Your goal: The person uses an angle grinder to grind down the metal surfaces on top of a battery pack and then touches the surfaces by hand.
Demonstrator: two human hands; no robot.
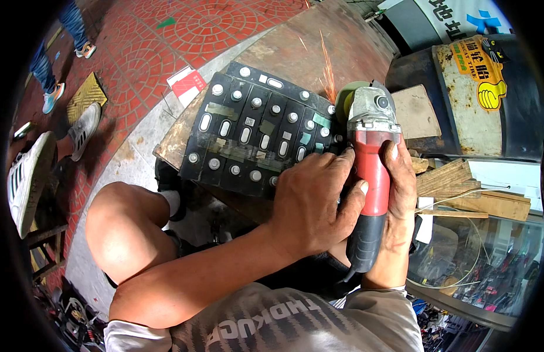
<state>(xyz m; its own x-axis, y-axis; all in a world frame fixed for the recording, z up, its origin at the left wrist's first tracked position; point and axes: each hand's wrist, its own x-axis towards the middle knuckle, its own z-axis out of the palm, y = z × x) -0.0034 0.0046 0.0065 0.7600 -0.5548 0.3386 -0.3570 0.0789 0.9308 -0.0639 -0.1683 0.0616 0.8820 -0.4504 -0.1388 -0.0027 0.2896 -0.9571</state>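
Observation:
An angle grinder with a silver head, red body and black tail lies in my right hand, which is closed around its body. Its disc is at the far right corner of a black battery pack, and orange sparks stream away from there. Rows of round metal terminals, oval vents and bits of tape cover the pack's top. My left hand grips the pack's near right corner, its bent fingers close beside the grinder. The left thumb tip overlaps the grinder's edge; what lies beneath the fingers is hidden.
The pack rests on a worn wooden board. A red and white card lies left of it. At right stand a rusty drum, wood offcuts and a glass case. Another person's sneakers are at left.

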